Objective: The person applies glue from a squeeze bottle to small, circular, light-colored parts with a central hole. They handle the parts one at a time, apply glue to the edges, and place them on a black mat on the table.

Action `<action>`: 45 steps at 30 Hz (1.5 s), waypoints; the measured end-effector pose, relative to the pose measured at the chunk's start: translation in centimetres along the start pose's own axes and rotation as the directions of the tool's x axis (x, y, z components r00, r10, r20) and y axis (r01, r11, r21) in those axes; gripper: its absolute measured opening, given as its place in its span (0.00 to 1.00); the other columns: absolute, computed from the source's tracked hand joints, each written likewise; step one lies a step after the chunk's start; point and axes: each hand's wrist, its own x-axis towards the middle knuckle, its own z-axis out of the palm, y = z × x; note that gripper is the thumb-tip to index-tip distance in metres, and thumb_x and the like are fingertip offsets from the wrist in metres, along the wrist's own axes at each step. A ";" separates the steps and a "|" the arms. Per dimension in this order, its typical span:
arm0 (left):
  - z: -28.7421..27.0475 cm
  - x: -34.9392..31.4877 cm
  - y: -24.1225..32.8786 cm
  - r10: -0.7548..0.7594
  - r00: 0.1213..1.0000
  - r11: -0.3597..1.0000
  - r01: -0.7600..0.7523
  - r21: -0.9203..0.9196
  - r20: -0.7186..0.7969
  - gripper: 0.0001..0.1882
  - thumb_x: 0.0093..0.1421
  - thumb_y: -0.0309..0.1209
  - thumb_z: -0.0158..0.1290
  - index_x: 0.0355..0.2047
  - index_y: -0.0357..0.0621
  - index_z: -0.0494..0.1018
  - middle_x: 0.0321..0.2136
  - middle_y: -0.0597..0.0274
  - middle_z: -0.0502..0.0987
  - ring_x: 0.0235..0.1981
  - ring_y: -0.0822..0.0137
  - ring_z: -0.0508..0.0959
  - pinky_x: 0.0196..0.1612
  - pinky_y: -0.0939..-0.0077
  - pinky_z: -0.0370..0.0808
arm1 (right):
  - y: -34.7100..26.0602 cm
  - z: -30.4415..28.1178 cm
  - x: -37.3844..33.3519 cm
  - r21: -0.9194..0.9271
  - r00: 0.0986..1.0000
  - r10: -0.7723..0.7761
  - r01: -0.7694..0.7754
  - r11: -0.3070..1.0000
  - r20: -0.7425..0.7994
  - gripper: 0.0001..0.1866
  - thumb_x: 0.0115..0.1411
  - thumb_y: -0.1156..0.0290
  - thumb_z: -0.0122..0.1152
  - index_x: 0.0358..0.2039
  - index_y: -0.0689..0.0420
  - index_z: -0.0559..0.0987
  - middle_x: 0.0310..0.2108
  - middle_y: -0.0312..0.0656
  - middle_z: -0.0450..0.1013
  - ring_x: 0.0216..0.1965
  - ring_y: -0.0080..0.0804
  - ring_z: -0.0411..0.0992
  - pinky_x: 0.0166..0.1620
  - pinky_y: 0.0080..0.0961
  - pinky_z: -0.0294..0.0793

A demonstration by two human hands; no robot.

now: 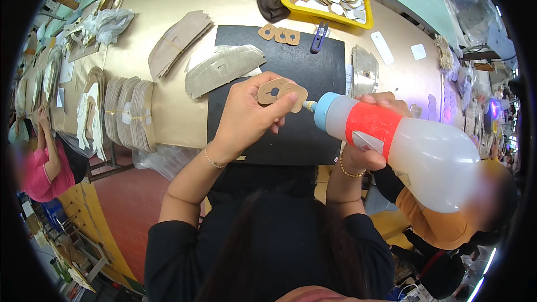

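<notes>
Over a black mat (313,145), my left hand (249,106) pinches two small tan patches, overlapping and fanned out. The left patch (267,93) has a dark keyhole-shaped cutout; my thumb lies across the right patch (299,94). My right hand (364,158) wraps round a translucent squeeze bottle (433,148) with a red band and a light blue cap. The bottle is tilted on its side, and its nozzle (309,105) points left at the right patch's edge. Whether the tip touches it I cannot tell.
Three similar patches (278,34) and purple thread snips (319,37) lie on the mat. Curved grey pieces (225,70) overlap its left edge. Behind stands a yellow tray (330,18) of small pieces. Bundled stacks (130,109) are at left. People work at both sides.
</notes>
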 end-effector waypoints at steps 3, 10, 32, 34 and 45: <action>0.1 -0.1 0.2 0.010 1.000 1.000 -0.010 -0.012 0.005 0.10 0.57 0.30 0.55 0.36 0.37 0.74 0.22 0.66 0.75 0.18 0.81 0.72 0.18 0.87 0.69 | 0.1 0.0 0.0 -0.022 0.999 -0.034 0.034 0.999 0.029 0.49 0.40 0.25 0.54 0.40 0.65 0.70 0.32 0.48 0.72 0.30 0.35 0.72 0.33 0.26 0.73; -0.4 -0.1 0.4 -0.050 0.998 0.994 0.055 -0.094 0.049 0.10 0.57 0.30 0.56 0.35 0.36 0.74 0.21 0.66 0.75 0.17 0.81 0.71 0.17 0.87 0.69 | 0.1 0.4 0.0 0.009 1.000 -0.001 0.001 1.000 0.024 0.48 0.42 0.25 0.53 0.38 0.65 0.72 0.32 0.48 0.73 0.30 0.34 0.72 0.33 0.26 0.73; -0.1 -0.2 1.0 -0.104 0.992 0.992 0.109 -0.064 0.077 0.09 0.55 0.29 0.57 0.33 0.36 0.74 0.20 0.65 0.74 0.15 0.80 0.69 0.16 0.87 0.65 | -0.5 -0.1 0.5 -0.037 0.998 0.043 -0.042 0.998 0.040 0.48 0.44 0.23 0.46 0.36 0.65 0.72 0.28 0.45 0.73 0.26 0.32 0.72 0.30 0.23 0.71; -0.1 -0.1 1.0 -0.114 0.990 0.991 0.120 -0.061 0.083 0.09 0.55 0.29 0.57 0.33 0.36 0.74 0.20 0.65 0.74 0.15 0.80 0.69 0.16 0.87 0.65 | -0.6 -0.2 0.5 0.022 0.999 0.038 -0.038 0.999 0.004 0.49 0.43 0.23 0.45 0.36 0.65 0.73 0.28 0.45 0.73 0.26 0.32 0.72 0.30 0.23 0.71; 0.0 -0.2 1.3 -0.120 0.988 0.989 0.128 -0.079 0.099 0.08 0.55 0.29 0.58 0.31 0.37 0.73 0.19 0.65 0.74 0.15 0.80 0.70 0.15 0.87 0.66 | -1.5 0.0 0.7 -0.115 0.991 0.125 -0.120 0.986 0.039 0.47 0.46 0.24 0.44 0.31 0.66 0.73 0.24 0.45 0.71 0.22 0.31 0.69 0.29 0.23 0.71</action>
